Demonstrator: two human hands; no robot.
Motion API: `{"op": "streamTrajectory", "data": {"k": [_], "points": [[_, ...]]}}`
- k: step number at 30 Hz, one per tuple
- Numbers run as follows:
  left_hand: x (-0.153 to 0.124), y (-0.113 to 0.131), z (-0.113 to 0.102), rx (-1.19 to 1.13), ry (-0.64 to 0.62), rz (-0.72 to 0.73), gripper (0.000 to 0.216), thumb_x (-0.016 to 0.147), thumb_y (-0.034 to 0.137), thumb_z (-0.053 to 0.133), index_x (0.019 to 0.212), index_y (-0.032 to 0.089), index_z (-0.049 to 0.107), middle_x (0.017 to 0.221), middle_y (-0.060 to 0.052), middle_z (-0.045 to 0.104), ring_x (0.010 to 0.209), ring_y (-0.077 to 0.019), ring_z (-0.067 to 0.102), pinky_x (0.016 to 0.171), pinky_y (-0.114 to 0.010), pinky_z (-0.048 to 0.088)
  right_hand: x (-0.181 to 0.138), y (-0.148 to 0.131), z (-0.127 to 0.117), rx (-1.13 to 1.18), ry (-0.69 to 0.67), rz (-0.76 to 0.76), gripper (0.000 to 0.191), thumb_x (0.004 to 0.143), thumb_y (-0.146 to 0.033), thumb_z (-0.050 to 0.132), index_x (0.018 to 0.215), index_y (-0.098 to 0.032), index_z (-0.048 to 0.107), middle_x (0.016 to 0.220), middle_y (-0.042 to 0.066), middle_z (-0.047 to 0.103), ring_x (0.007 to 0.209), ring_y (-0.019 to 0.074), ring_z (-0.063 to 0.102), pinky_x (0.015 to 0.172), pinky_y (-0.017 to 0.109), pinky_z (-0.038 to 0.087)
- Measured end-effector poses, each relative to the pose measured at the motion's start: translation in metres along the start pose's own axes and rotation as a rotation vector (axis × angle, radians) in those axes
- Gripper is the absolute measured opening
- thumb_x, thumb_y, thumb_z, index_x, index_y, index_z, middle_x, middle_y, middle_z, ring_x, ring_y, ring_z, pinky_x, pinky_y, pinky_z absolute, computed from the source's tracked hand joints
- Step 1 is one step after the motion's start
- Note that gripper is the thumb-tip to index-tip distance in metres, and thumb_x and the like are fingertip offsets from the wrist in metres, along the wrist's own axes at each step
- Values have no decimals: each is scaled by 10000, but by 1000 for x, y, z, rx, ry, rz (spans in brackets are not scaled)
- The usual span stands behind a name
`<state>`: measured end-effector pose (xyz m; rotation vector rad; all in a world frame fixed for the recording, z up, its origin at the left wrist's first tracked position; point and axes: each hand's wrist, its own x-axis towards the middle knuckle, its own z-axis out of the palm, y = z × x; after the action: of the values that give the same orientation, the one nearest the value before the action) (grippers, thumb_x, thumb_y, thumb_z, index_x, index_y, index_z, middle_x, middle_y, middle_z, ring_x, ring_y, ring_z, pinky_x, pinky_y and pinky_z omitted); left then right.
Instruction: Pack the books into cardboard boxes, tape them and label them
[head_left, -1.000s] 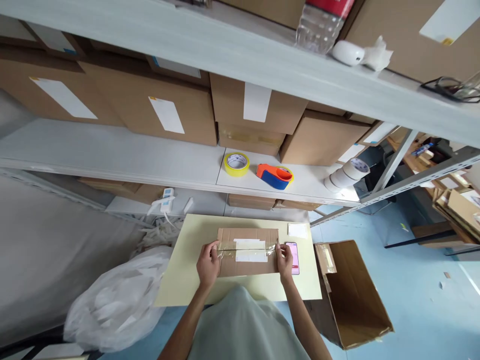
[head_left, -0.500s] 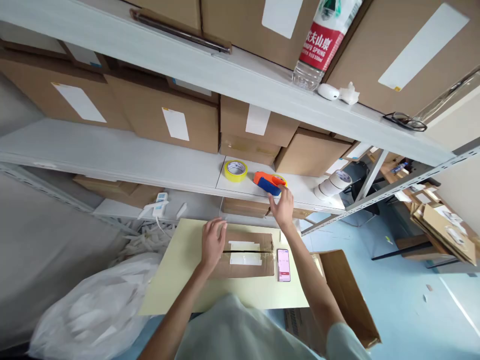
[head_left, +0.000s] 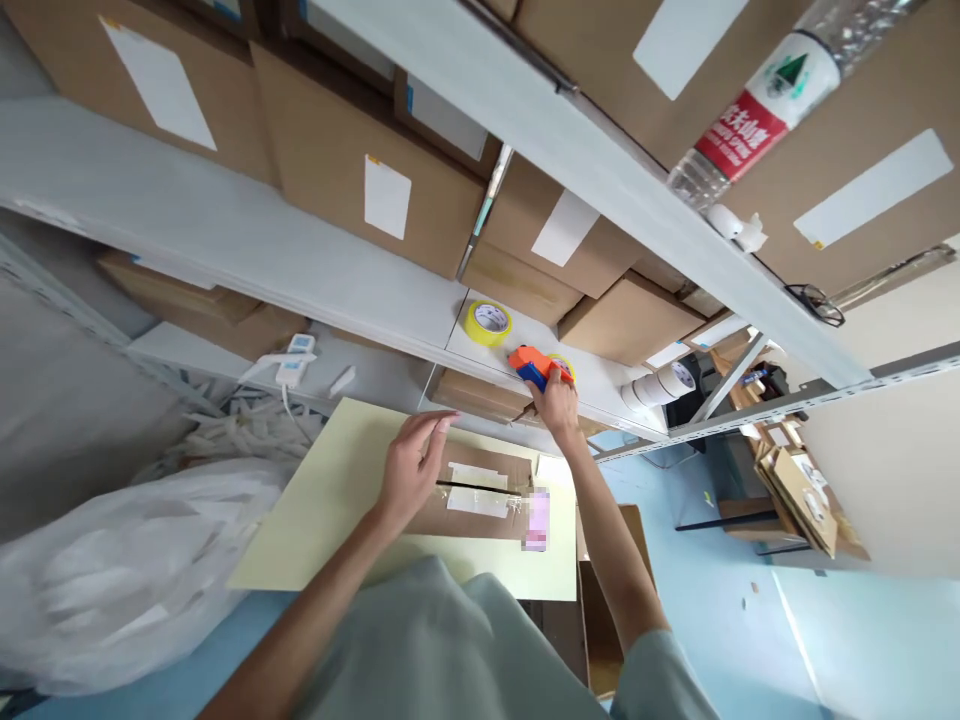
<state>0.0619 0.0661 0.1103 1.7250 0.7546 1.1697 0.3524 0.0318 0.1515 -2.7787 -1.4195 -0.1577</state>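
My right hand [head_left: 557,402] is closed around the handle of an orange and blue tape dispenser [head_left: 531,362], which is at the front of the shelf with a yellow roll in it. My left hand [head_left: 411,462] is open, its fingers stretched out together over the left end of a flat brown cardboard box [head_left: 457,525]. White labels and clear tape show on the box's top, along a dark seam. A phone [head_left: 536,520], its screen blurred, lies by the box's right end. Both are on a pale yellow board [head_left: 337,500].
A yellow tape roll [head_left: 488,323] sits left of the dispenser, and white rolls [head_left: 658,386] stand to its right. Overhead runs a shelf beam [head_left: 570,120] with a water bottle [head_left: 757,120]. A white plastic bag [head_left: 135,560] bulges at left; an open carton [head_left: 604,630] is below right.
My right hand has closed on the tape dispenser, which it was only reaching at before. My left hand stays near the box's left end. The camera view has tilted and shifted.
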Motion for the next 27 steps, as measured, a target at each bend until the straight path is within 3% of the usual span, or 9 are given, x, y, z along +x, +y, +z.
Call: {"op": "streamTrajectory", "data": {"k": [7,12,19,27], "points": [[-32,-15,-23,-69,-71,-145,357,1102,420,527,1369,255,699,1355,-86,768,1232,-248,739,1105,-411,593,-125,-24,5,158,40,-279,412,1063,-482,645,1324,-195,507,1079,158,770,1044,355,766,825,462,636],[-42,-20,-38,-99,-120,-169,410,1066,402,595,1450,264,636,1440,-113,702,1219,-254,734,1075,-413,615,-184,-45,-4,220,14,-381,385,1050,-488,681,1293,-233,524,1195,168,752,1130,351,755,873,503,671],[-41,-27,-73,-199,-310,-159,337,1067,345,563,1379,266,661,1306,-65,783,1213,-231,745,1064,-380,605,-212,-61,-20,163,-78,-430,404,1044,-462,711,1326,-231,536,1090,143,769,1167,372,734,877,543,684],[-43,-45,-94,-215,-391,-207,210,1017,447,616,1038,269,726,1084,-59,798,1023,-237,759,937,-365,618,-214,-80,-37,143,-280,-491,388,1029,-506,719,1290,-246,596,1195,163,768,1166,369,740,953,557,662]]}}
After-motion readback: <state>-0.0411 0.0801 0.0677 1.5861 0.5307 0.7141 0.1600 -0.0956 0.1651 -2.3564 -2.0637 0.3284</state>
